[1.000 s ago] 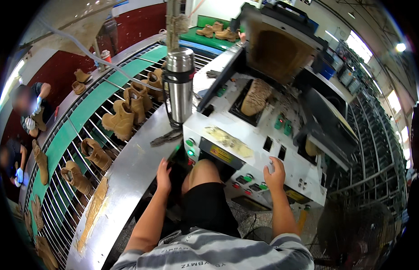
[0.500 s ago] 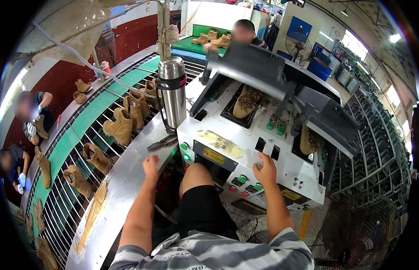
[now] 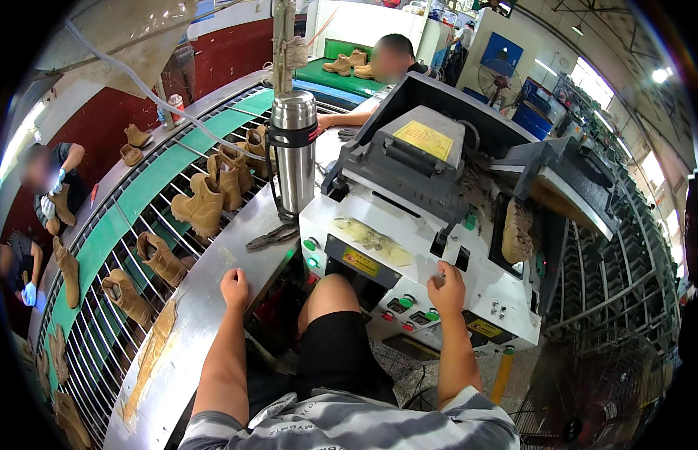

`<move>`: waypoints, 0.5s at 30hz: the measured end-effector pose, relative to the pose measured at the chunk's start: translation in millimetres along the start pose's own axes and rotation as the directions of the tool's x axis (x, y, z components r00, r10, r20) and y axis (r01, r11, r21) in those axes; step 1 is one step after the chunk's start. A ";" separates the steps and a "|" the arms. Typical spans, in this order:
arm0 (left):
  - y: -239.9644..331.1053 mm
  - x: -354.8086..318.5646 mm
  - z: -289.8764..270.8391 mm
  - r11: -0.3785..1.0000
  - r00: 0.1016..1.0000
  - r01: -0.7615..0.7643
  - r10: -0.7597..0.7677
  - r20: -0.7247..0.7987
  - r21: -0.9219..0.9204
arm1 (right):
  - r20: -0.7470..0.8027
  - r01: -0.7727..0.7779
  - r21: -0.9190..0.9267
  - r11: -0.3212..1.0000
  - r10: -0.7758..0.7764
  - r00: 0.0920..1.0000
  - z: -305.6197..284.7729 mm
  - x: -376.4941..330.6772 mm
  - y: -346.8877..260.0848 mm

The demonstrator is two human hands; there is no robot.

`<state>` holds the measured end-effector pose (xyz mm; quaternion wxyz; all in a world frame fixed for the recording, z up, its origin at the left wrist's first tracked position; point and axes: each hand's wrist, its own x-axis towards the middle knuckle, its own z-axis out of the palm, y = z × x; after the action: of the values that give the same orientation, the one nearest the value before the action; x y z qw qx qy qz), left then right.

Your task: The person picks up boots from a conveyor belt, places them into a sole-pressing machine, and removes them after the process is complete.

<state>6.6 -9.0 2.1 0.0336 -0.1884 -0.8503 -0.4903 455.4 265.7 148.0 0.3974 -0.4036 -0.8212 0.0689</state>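
My left hand [image 3: 235,287] is curled into a loose fist over the metal table edge, with nothing visible in it. Half curled, my right hand [image 3: 448,288] hovers at the front of a white pressing machine [image 3: 397,264], thumb and forefinger a little apart and nothing held. Below it are green and red buttons [image 3: 406,301]. The machine's left lid [image 3: 401,169] is down, hiding the bay under it. Its right lid [image 3: 570,187] stands raised above a tan shoe sole [image 3: 517,231]. A steel thermos [image 3: 295,157] stands by the machine, with pliers [image 3: 272,236] in front.
Tan boots [image 3: 197,206] stand on a roller rack [image 3: 157,225] with a green strip at left. A co-worker's arm [image 3: 349,118] reaches in behind the thermos; two other people are at far left. A floor fan [image 3: 589,390] stands low right, beside dark racks [image 3: 626,262].
The machine's left lid has come down over the sole in its bay. The right lid has lifted higher. My left hand has drawn left and down; my right hand has curled more.
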 end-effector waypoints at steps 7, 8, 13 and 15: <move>-2.2 -3.2 1.4 0.999 0.999 -0.026 0.025 -0.038 -0.032 | -0.022 0.038 -0.028 0.999 -0.038 0.999 -0.4 0.5 -3.3; -3.9 -3.3 1.3 0.999 0.999 -0.036 0.034 -0.042 -0.031 | -0.024 0.046 -0.023 0.999 -0.046 0.999 -0.7 1.0 -3.5; -2.8 -3.8 -0.3 0.998 0.998 -0.062 0.062 -0.029 -0.022 | 0.001 0.055 0.007 0.998 -0.055 0.998 -5.0 2.3 -4.1; -1.6 -4.8 -0.5 0.998 0.998 -0.062 0.061 -0.030 -0.032 | 0.013 0.063 0.013 0.998 -0.063 0.998 -4.6 2.2 -1.1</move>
<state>10.4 -11.5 0.0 0.0579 -0.2082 -0.8353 -0.5056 457.1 265.6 152.9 0.3964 -0.3745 -0.8358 0.0640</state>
